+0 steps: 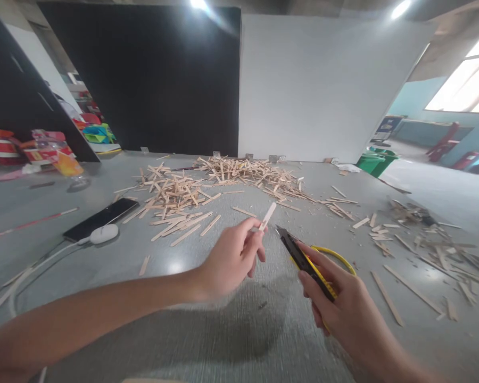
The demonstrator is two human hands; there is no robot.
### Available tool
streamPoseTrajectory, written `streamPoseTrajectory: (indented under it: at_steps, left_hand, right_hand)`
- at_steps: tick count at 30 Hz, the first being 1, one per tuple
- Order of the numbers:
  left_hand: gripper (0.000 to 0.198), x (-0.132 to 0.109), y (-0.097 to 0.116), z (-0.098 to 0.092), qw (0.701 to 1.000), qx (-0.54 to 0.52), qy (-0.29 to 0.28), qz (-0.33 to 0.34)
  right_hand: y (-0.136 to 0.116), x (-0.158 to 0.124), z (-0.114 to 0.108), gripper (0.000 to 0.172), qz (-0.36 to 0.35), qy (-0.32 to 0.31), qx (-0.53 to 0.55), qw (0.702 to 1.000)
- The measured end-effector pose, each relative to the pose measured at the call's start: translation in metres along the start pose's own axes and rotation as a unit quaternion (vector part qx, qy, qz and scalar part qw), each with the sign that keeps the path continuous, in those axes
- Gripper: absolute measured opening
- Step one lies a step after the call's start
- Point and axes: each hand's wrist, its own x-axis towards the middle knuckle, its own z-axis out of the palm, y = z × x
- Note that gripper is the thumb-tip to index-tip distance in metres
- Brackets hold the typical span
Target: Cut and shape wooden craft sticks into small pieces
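Note:
My left hand (231, 259) pinches a short, pale wooden stick (268, 216) between thumb and fingers, holding it up above the grey floor. My right hand (345, 303) grips a black and yellow utility knife (303, 260), its tip pointing up-left toward the stick and a small gap away from it. A yellow ring-shaped object (339, 256) lies on the floor just behind my right hand. Ahead of both hands lies a large heap of wooden sticks (207, 183).
A black phone (100, 218) and a white charger (104, 233) with its cable lie at the left. Cut stick pieces and scraps (419, 239) litter the right. A black panel and a white board stand behind. A green bin (374, 161) is far right.

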Motion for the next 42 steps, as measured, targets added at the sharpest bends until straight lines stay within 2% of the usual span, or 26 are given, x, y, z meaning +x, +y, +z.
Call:
streamPoseTrajectory:
  at_steps: [4, 9, 13, 21, 25, 28, 30, 33, 35, 38, 42]
  left_hand:
    - [0.027, -0.011, 0.031, -0.017, 0.997, -0.078, 0.003, 0.019]
    - [0.021, -0.025, 0.047, -0.02, 0.995, -0.091, 0.005, 0.036]
    - [0.021, -0.029, 0.053, -0.02, 0.996, -0.084, 0.004, 0.031]
    - [0.016, -0.031, 0.056, -0.022, 0.998, -0.04, 0.007, 0.041]
    - [0.012, -0.031, 0.054, -0.022, 0.998, -0.021, 0.038, 0.053]
    - [0.016, -0.032, 0.054, -0.022, 0.995, 0.027, 0.07, 0.067]
    - [0.021, -0.033, 0.056, -0.024, 0.995, 0.035, 0.07, 0.068]
    - [0.032, -0.033, 0.059, -0.028, 0.996, 0.044, 0.041, 0.061]
    - [0.035, -0.03, 0.061, -0.032, 0.995, 0.072, 0.01, 0.071]
    - [0.023, -0.025, 0.062, -0.037, 0.987, 0.118, -0.057, 0.093]
    - [0.018, -0.019, 0.061, -0.039, 0.979, 0.1, -0.166, 0.066]
  right_hand:
    - [-0.003, -0.002, 0.0, 0.058, -0.015, -0.008, -0.011, 1.0]
    - [-0.004, -0.006, 0.003, 0.054, -0.03, -0.015, -0.028, 0.999]
    - [-0.002, -0.007, 0.001, 0.053, -0.055, -0.016, -0.025, 0.998]
    - [-0.01, -0.013, -0.006, 0.049, -0.108, 0.045, -0.07, 0.991]
    - [-0.014, -0.017, -0.009, 0.046, -0.108, 0.066, -0.07, 0.99]
    - [-0.017, -0.02, -0.009, 0.042, -0.118, 0.074, -0.064, 0.988]
    - [-0.019, -0.022, -0.01, 0.041, -0.122, 0.078, -0.055, 0.988]
    - [-0.025, -0.023, -0.014, 0.043, -0.085, 0.075, -0.003, 0.994]
    - [-0.03, -0.024, -0.019, 0.046, -0.041, 0.052, 0.055, 0.996]
    - [-0.035, -0.024, -0.027, 0.049, 0.019, -0.013, 0.133, 0.991]
    - [-0.039, -0.024, -0.026, 0.049, 0.066, -0.089, 0.154, 0.982]
